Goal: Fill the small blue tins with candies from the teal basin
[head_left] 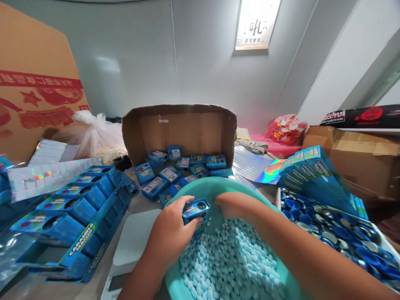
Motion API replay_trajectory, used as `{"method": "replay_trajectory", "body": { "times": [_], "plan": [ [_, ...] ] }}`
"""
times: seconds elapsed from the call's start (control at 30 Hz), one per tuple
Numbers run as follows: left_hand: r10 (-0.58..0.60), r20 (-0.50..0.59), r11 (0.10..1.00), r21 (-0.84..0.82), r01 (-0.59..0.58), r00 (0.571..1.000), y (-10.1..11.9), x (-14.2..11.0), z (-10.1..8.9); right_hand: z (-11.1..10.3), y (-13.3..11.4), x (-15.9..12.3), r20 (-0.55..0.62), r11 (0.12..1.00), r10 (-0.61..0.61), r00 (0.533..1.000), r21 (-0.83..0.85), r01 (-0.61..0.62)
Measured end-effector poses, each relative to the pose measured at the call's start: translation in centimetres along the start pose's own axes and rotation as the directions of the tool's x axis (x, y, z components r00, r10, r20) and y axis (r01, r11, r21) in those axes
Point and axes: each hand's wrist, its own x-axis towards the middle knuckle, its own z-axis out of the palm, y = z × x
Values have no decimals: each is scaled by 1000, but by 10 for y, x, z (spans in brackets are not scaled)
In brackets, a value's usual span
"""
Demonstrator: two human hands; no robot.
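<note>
My left hand (pixel 175 225) is closed around a small blue candy box (pixel 196 210) with a round opening in its top, tilted above the near-left part of a turquoise basin (pixel 175 287). Many pale blue candies (pixel 234 258) fill the basin's lower part. My right hand (pixel 233 204) reaches over the basin, just right of the box; its fingers point down and are blurred, so whether they hold candies is unclear. A few candies lie on the basin wall between the two hands. Left of the basin is a white scale (pixel 136 233), partly covered by my left forearm.
At left, a blue display tray (pixel 84 237) holds several blue boxes. A cardboard box (pixel 187 125) on its side, with blue boxes in it, stands behind the basin. Blue round caps (pixel 331 233) fill a tray at right, beside folded blue cartons (pixel 315 171).
</note>
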Motion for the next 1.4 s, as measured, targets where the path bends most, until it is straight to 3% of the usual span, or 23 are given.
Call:
{"method": "replay_trajectory", "body": {
  "times": [0.17,0.37,0.5,0.57,0.73,0.8,0.9,1.03,1.1,1.27,1.4],
  "plan": [
    [8,21,1000,-2,-8,1000,1,0,-1,15,-15,10,236,989,50,971,-144,-16],
    [22,24,1000,-1,-22,999,-1,0,0,16,-28,11,467,996,57,882,-85,-19],
    [28,14,999,18,-28,1000,-1,0,1,20,-25,16,629,999,24,777,-32,-6],
    [37,8,999,21,-37,999,-1,1,1,25,-22,19,670,1000,8,742,-19,7],
    [50,18,998,25,-50,999,-4,1,2,32,-25,19,686,996,45,727,22,-82],
    [49,15,998,25,-49,999,-4,0,2,27,-28,14,652,996,34,757,37,-77],
    [54,20,998,21,-54,998,-5,1,2,14,-30,5,538,998,31,842,34,-58],
    [58,17,998,27,-58,998,-5,2,3,-7,-23,-1,278,999,-3,961,43,-10],
    [56,16,998,27,-57,998,-5,2,3,-16,-19,-2,131,998,-37,991,62,29],
    [53,36,998,38,-54,998,-4,1,2,-27,-17,1,-165,980,-98,981,156,124],
    [60,41,997,39,-61,997,-1,2,1,-26,-18,3,-267,933,-108,958,305,191]
  ]
}}
